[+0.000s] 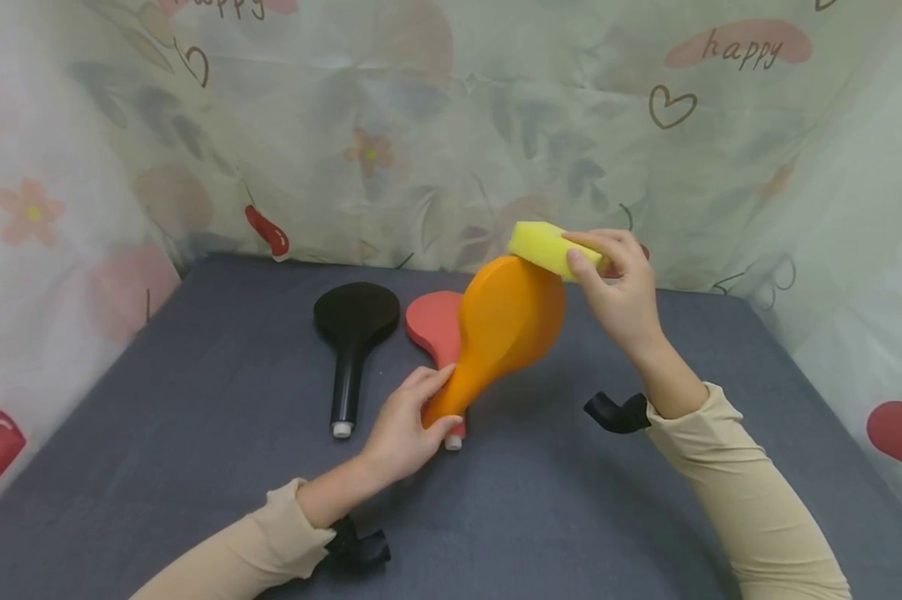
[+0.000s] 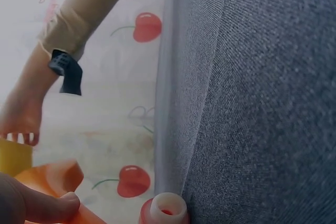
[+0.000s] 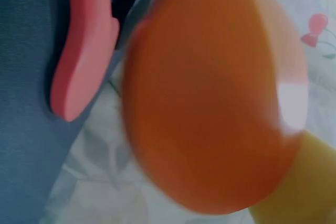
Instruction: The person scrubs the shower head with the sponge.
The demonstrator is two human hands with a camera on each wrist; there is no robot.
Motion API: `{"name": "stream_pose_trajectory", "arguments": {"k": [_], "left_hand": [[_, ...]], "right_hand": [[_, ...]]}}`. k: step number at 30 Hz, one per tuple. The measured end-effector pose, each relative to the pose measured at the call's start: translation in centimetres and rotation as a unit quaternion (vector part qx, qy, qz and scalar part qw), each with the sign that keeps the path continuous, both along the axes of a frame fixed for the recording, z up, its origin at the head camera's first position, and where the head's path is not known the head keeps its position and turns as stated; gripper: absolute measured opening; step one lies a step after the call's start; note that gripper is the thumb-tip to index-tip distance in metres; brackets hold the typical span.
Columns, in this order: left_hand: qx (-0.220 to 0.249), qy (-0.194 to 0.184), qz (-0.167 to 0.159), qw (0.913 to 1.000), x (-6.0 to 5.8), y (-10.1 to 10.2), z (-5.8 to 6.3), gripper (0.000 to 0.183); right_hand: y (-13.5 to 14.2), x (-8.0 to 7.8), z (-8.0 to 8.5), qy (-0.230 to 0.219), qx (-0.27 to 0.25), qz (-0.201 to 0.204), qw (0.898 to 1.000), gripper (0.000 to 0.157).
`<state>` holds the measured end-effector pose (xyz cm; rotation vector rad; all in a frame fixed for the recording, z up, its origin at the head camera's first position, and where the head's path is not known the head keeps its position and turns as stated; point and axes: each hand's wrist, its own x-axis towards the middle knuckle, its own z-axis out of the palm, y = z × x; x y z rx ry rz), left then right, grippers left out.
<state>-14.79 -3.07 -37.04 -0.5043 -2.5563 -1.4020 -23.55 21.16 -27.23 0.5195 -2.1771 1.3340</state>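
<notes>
My left hand (image 1: pixel 402 429) grips the handle of an orange shower head (image 1: pixel 507 321), held up at a tilt over the table with its round head towards the upper right. Between the thumb and fingers of my right hand (image 1: pixel 622 287) is a yellow sponge (image 1: pixel 544 246), which lies along the top edge of the orange head. In the right wrist view the orange shower head (image 3: pixel 210 108) fills the middle, with the sponge (image 3: pixel 296 187) at its lower right edge. Partly hidden behind the orange one, a red shower head (image 1: pixel 430 321) lies on the table.
To the left of the red one lies a black shower head (image 1: pixel 357 321), its white-tipped handle towards me. Dark grey cloth (image 1: pixel 196 417) covers the table. Printed curtains (image 1: pixel 451 125) hang behind and at both sides. Black straps (image 1: pixel 618 413) sit on both wrists.
</notes>
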Motion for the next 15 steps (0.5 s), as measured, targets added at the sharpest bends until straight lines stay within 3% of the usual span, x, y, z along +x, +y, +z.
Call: {"name": "stream_pose_trajectory", "arguments": {"k": [3, 11, 15], "left_hand": [[-0.013, 0.013, 0.005, 0.9998, 0.0, 0.0, -0.1, 0.059], [-0.039, 0.051, 0.016, 0.9978, -0.1, -0.1, -0.1, 0.057], [-0.044, 0.052, 0.016, 0.9975, -0.1, 0.0, -0.1, 0.057]], "right_hand": [[-0.3, 0.2, 0.6, 0.019, 0.005, 0.007, 1.000, 0.024], [-0.3, 0.5, 1.5, 0.028, 0.018, -0.026, 0.999, 0.022], [-1.1, 0.8, 1.3, 0.073, 0.052, -0.016, 0.996, 0.022]]}}
